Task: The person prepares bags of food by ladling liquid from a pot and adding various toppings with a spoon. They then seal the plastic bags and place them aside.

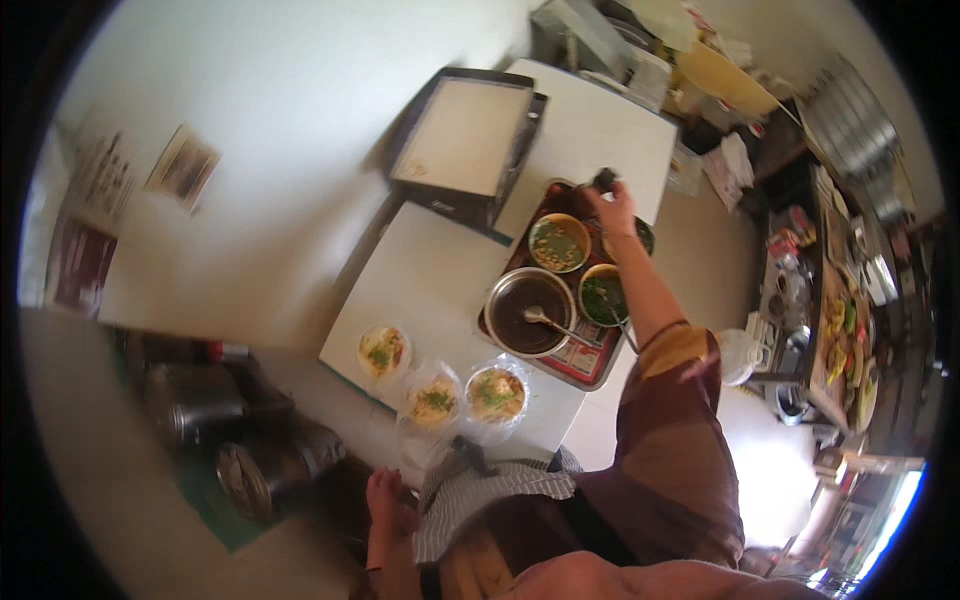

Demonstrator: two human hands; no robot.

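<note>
My right hand [616,214] reaches over the far end of a brown serving tray [611,360], its fingers closed on a small dark object [604,178] that is too blurred to name. Beneath that arm stand a bowl of chopped green herbs [602,300] with a spoon in it and a partly hidden bowl of greens [643,234]. A bowl of peanuts in liquid [559,244] and a steel pot of dark sauce [529,311] with a ladle [544,316] share the tray. My left hand [390,495] hangs low beside the striped apron [487,502], fingers curled.
Three topped food bowls [496,394] line the near edge of the white table [427,270], at least two with clear plastic bags. A black-framed tray with a pale surface [465,135] rests farther back. Steel pots [247,476] stand lower left; a cluttered counter [832,375] runs along the right.
</note>
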